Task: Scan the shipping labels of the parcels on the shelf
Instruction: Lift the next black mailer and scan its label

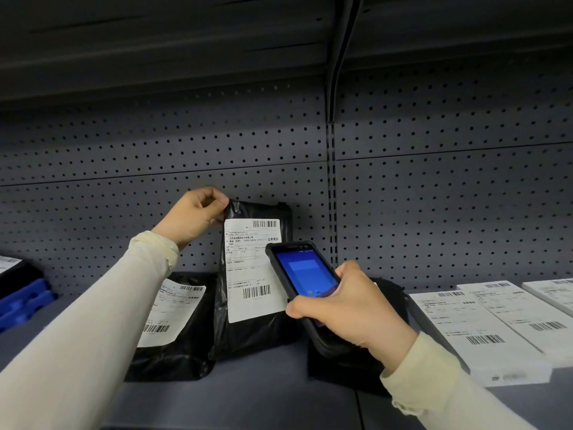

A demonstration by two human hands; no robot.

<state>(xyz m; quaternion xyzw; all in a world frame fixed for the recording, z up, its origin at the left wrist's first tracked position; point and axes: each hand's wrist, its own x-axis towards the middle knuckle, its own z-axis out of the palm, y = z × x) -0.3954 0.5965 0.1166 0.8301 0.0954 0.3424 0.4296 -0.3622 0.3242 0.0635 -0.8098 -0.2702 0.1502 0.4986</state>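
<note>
Left hand (195,212) pinches the black parcel (257,330) upright on the shelf (263,395), right hand (347,308) grips the scanner (302,271) — I'd aim squarely at the label (248,274) barcode, keeping the bag flat.

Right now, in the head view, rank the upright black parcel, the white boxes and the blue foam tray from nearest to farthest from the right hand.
From the right hand:
1. Upright black parcel, just left of it, behind the scanner.
2. White boxes, flat on the shelf to its right.
3. Blue foam tray, at the far left edge.
</note>
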